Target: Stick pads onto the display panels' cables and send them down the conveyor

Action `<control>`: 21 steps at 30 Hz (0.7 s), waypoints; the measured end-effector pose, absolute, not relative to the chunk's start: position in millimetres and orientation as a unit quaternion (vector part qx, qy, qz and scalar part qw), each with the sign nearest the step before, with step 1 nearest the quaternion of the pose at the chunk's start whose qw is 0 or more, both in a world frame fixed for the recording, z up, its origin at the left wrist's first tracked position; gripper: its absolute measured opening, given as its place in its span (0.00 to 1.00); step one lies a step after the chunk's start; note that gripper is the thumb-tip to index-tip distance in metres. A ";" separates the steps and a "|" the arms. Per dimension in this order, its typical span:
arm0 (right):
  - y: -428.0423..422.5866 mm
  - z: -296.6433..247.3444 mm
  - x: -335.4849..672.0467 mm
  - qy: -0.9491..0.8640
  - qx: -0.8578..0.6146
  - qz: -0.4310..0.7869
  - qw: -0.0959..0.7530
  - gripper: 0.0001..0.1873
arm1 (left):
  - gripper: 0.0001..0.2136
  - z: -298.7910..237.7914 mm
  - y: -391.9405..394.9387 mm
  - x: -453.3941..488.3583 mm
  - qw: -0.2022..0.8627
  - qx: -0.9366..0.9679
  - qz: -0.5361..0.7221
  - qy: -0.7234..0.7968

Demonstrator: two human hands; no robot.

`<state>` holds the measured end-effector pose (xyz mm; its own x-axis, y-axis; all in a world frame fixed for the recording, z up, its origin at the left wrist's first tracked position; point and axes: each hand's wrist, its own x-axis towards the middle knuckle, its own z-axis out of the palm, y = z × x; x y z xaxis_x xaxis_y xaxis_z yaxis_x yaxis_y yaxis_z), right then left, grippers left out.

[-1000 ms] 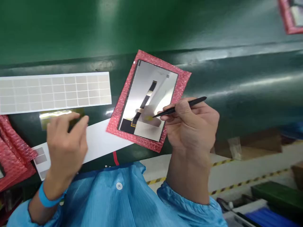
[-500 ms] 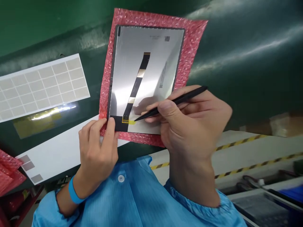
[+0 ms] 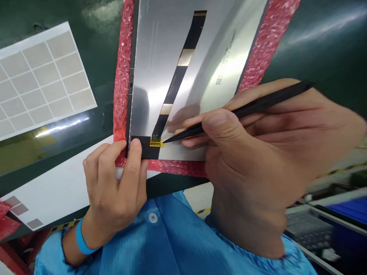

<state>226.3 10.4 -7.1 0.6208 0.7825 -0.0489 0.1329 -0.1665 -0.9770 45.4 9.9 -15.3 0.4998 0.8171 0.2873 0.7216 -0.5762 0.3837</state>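
A display panel [image 3: 160, 53] lies back side up on a pink bubble-wrap bag [image 3: 122, 68]. A black flex cable [image 3: 174, 86] runs slantwise down its silver back. Yellow tape [image 3: 155, 142] sits at the cable's lower end, by a black patch in the bottom left corner. My left hand [image 3: 116, 183] holds that corner, one finger pressed on top and the others at the edge and wrap. Between thumb and fingers, my right hand [image 3: 246, 149] grips a black spudger [image 3: 258, 105]. The pointed tip is at the right end of the yellow tape; whether it touches is unclear.
Left of the panel lies a white sheet of grey rectangular stickers [image 3: 57, 57]. Below it are a clear yellowish film [image 3: 28, 151] and a white sheet [image 3: 60, 191] with a few grey stickers. More pink wrap [image 3: 8, 221] lies at the far left. The green table's near edge runs before me.
The view has come closer, so the panel and hands look larger. The spudger's tip remains by the yellow tape, now nearer the cable's end. My left hand keeps its hold on the corner.
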 end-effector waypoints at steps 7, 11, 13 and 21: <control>11.7 -5.8 224.9 -0.340 -0.713 0.279 0.546 0.06 | 0.18 -14.2 10.6 45.4 0.105 0.859 0.219 0.450; 11.4 -7.2 224.4 -0.340 -0.716 0.273 0.546 0.07 | 0.17 -15.9 10.8 45.2 0.099 0.858 0.227 0.450; 11.1 -7.9 224.2 -0.339 -0.714 0.274 0.548 0.07 | 0.17 -16.2 10.0 44.9 0.101 0.855 0.224 0.456; 14.3 -3.8 221.6 -0.296 -0.729 0.279 0.551 0.09 | 0.19 -15.0 9.9 44.4 0.115 0.858 0.217 0.451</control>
<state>221.6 14.3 -3.8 0.6701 0.7379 -0.0803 0.1237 -0.2177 -0.9682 44.4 9.9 -15.0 0.4990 0.8240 0.2684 0.7238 -0.5666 0.3939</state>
